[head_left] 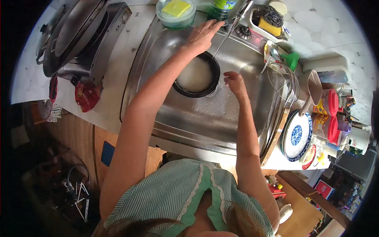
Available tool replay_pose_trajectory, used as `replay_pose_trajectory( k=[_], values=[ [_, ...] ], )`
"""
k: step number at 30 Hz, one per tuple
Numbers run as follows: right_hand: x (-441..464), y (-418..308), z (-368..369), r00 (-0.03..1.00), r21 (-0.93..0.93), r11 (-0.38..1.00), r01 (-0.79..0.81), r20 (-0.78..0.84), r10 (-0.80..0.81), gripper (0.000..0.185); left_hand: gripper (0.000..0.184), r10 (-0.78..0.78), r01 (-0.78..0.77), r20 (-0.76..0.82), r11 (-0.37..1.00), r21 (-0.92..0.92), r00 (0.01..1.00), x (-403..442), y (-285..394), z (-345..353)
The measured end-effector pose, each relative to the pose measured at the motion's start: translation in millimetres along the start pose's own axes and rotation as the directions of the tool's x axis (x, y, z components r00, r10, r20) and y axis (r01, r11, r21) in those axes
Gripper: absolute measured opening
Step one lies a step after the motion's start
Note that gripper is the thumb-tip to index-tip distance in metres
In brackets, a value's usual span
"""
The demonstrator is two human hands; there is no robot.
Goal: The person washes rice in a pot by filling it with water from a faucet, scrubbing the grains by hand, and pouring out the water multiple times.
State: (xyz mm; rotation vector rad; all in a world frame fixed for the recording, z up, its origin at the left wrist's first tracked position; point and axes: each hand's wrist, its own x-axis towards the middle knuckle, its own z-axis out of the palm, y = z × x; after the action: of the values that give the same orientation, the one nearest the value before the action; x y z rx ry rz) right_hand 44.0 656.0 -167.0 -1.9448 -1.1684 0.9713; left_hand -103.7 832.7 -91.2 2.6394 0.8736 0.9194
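A dark round pot (216, 75) stands in the steel sink (177, 114), holding cloudy whitish water. A thin stream runs from the tap (244, 10) down to the pot's far rim. My left hand (203, 36) reaches over the pot to the sink's back edge. Its fingers are stretched out beside the tap; whether they touch it I cannot tell. Just right of the pot, my right hand (235, 83) hovers over the basin, fingers loosely bent and apart, with nothing in them. Small pale grains lie scattered on the sink floor.
Behind the sink stand a tub with a yellow sponge (175, 8), a green bottle (222, 8) and a scourer tray (270, 23). A wire strainer (281, 81) and blue-patterned plates (297, 136) line the right side. Pans (75, 35) rest on a stove at left.
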Motion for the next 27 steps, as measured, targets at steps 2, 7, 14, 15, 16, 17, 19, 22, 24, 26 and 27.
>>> replay_pose_trajectory(
  k=[2, 7, 14, 15, 16, 17, 19, 22, 24, 26, 27],
  values=[
    [-3, 1, 11, 0.993, 0.123, 0.985, -0.120, 0.027, 0.118, 0.031, 0.067, 0.008, -0.008, -0.008, 1.000, -0.005, 1.000, -1, -2, 1],
    [-4, -1, 47, 0.992, 0.394, 0.913, -0.106, -0.019, 0.124, 0.050, 0.067, -0.017, 0.016, 0.010, 0.998, 0.054, 1.000, -6, -7, 6],
    [0, -26, 70, 0.788, -0.526, 0.760, 0.382, -0.244, -0.565, 0.053, 0.061, 0.006, -0.014, 0.050, 0.987, 0.162, 0.999, -15, -3, -13],
    [4, -30, 81, 0.763, -0.465, 0.722, 0.512, -0.140, -0.631, 0.053, 0.059, 0.007, -0.007, 0.004, 0.990, 0.143, 1.000, -21, -5, -14],
    [7, -33, 91, 0.719, -0.386, 0.674, 0.630, -0.040, -0.694, 0.053, 0.057, 0.007, -0.002, -0.041, 0.992, 0.125, 0.999, -28, -9, -15],
    [4, -33, 97, 0.775, -0.590, 0.565, 0.576, 0.176, -0.607, 0.059, 0.054, -0.055, 0.056, -0.089, 0.998, 0.007, 0.994, -41, -17, -11],
    [11, -30, 120, 0.818, -0.646, 0.552, 0.527, 0.209, -0.537, 0.065, 0.051, -0.290, 0.296, -0.098, 0.954, 0.044, 0.952, -81, -19, -9],
    [27, -28, 140, 0.865, -0.669, 0.563, 0.485, 0.273, -0.421, 0.075, 0.050, -0.532, 0.538, -0.088, 0.840, 0.066, 0.842, -139, -34, 7],
    [32, -29, 144, 0.874, -0.667, 0.567, 0.483, 0.329, -0.358, 0.076, 0.050, -0.631, 0.632, -0.075, 0.775, -0.014, 0.772, -170, -42, 24],
    [36, -27, 149, 0.870, -0.710, 0.510, 0.486, 0.339, -0.358, 0.079, 0.050, -0.698, 0.682, -0.060, 0.711, -0.172, 0.714, -193, -50, 37],
    [37, -26, 151, 0.869, -0.723, 0.491, 0.486, 0.339, -0.361, 0.080, 0.050, -0.738, 0.716, 0.066, 0.625, -0.311, 0.672, -203, -56, 40]
  ],
)
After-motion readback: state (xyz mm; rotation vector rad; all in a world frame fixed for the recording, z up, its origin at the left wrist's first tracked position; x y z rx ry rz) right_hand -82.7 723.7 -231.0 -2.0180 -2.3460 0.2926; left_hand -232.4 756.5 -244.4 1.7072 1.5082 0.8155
